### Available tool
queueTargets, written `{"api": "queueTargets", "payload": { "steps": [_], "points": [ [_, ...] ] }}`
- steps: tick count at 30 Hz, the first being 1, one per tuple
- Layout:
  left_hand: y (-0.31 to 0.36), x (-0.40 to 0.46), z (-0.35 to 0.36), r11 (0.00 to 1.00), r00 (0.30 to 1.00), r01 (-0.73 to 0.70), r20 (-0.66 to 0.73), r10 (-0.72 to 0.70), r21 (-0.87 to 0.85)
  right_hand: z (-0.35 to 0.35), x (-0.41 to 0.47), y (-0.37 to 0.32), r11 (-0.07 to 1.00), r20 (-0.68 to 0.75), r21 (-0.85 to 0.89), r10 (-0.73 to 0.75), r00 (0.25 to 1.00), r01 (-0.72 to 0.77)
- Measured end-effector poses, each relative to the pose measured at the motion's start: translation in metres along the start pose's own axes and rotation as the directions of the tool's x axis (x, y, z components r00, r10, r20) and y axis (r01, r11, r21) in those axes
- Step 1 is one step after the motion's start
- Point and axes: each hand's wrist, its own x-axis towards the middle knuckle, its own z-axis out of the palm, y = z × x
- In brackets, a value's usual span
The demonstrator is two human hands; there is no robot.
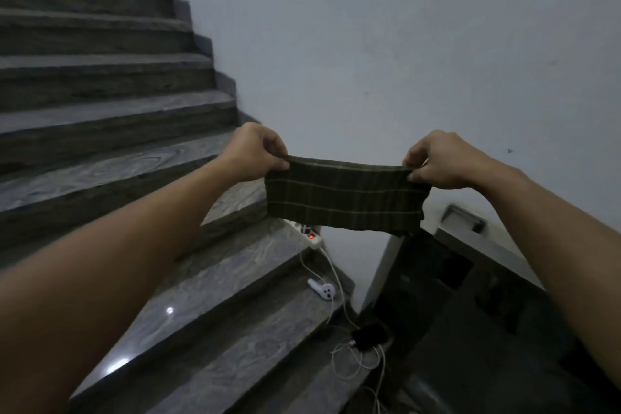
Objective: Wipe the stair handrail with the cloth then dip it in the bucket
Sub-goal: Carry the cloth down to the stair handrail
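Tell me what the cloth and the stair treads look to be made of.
Cloth: woven fabric, dark olive with pale check lines; matte, and it sags limp between the left hand and right hand.
Stair treads: likely polished marble or granite; grey swirling veins and bright glossy reflections.

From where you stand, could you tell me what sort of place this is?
Probably the foot of an indoor home staircase: grey marbled stone steps climb beside a plain white wall, and a white power strip with charging cables lies on a lower step.
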Motion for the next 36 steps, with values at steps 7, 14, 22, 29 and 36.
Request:
{"api": "queueTargets", "payload": {
  "steps": [7,14,22,29,36],
  "points": [
    [-0.104,0.068,-0.125,0.979,0.983,0.180,-0.055,-0.175,0.093,0.023,0.162,-0.132,0.988,0.067,-0.017,-0.150,0.986,0.151],
    [-0.145,0.112,-0.269,0.949,0.956,0.243,-0.216,-0.199,0.200,-0.007,0.279,-0.272,0.939,0.061,-0.056,-0.335,0.940,0.338],
    [-0.177,0.161,-0.373,0.884,0.886,0.355,-0.410,-0.215,0.305,-0.027,0.384,-0.378,0.865,0.022,-0.032,-0.501,0.865,0.502],
    [-0.188,0.219,-0.445,0.810,0.816,0.489,-0.498,-0.294,0.323,-0.053,0.488,-0.450,0.812,0.008,0.056,-0.583,0.813,0.581],
    [-0.176,0.269,-0.540,0.719,0.680,0.616,-0.677,-0.281,0.321,-0.114,0.564,-0.548,0.759,-0.089,0.220,-0.610,0.787,0.613]
  ]
}}
